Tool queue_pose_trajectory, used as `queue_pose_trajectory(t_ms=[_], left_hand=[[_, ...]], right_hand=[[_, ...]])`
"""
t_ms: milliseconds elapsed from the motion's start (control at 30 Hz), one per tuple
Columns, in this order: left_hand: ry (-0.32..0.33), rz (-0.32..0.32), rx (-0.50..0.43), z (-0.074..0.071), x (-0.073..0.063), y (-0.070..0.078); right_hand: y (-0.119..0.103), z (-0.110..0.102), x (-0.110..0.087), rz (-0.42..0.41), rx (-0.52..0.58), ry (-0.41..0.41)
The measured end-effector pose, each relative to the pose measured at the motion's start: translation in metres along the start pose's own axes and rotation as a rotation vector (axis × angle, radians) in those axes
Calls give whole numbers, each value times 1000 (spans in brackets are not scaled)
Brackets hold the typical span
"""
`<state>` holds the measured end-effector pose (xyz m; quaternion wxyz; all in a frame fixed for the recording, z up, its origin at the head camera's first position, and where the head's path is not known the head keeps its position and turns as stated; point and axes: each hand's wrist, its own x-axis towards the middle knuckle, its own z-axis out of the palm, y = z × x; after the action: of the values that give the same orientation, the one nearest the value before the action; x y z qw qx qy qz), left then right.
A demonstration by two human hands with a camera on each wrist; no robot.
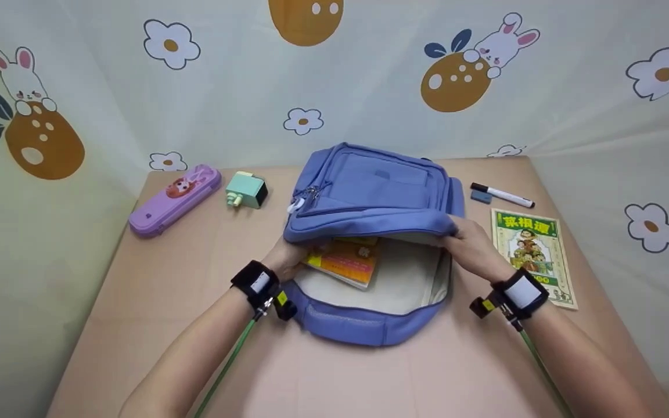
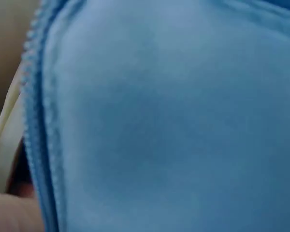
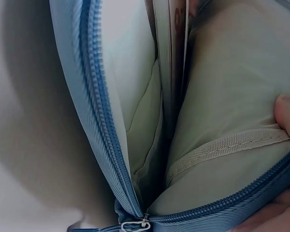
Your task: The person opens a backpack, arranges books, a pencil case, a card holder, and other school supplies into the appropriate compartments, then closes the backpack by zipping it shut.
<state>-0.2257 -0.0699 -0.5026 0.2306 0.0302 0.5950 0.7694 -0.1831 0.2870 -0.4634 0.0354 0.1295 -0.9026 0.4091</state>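
In the head view, a blue backpack [image 1: 387,180] lies on the table [image 1: 195,325], its mouth toward the person. An orange book [image 1: 346,264] sits at a slant just inside, on the left half of the pale lining [image 1: 407,276]. The left hand [image 1: 287,258] reaches in at the book's left edge; its fingers are partly hidden under the flap [image 1: 369,223], so I cannot tell whether they close on the book. The right hand [image 1: 477,249] grips the flap's right corner and holds it raised. A high flap and a squared-up book would probably suit this step best. Room shows over the lining right of the book, bounded by the curved near rim [image 1: 343,331]. Outside, a purple pencil case [image 1: 175,200] lies well apart on the left, while a booklet [image 1: 532,255] lies near the right wrist, leaving less room there.

In the left wrist view, blue cloth fills most of the picture. A zip [image 2: 36,121] runs down its left, close beside a pale edge, probably the book's; corners might snag on those teeth.

In the right wrist view, the book stands between the lining walls. The right thumb is inside and fingers outside, pinching the zipped edge. The mouth narrows toward the zipper pull [image 3: 136,225], so the wider gap is nearer the book.
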Motion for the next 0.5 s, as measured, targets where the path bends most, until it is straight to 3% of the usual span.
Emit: queue_pose_trajectory(t_ms=[200, 300, 400, 500], left_hand=[[-85, 21, -31, 3, -10, 3], [-97, 81, -3, 8, -15, 6], [-93, 171, 81, 14, -18, 9], [-44, 232, 262, 14, -22, 10]], right_hand=[[0, 0, 2, -11, -2, 7], [0, 1, 1, -7, 1, 6], [1, 2, 0, -5, 5, 4], [1, 2, 1, -5, 6, 1]])
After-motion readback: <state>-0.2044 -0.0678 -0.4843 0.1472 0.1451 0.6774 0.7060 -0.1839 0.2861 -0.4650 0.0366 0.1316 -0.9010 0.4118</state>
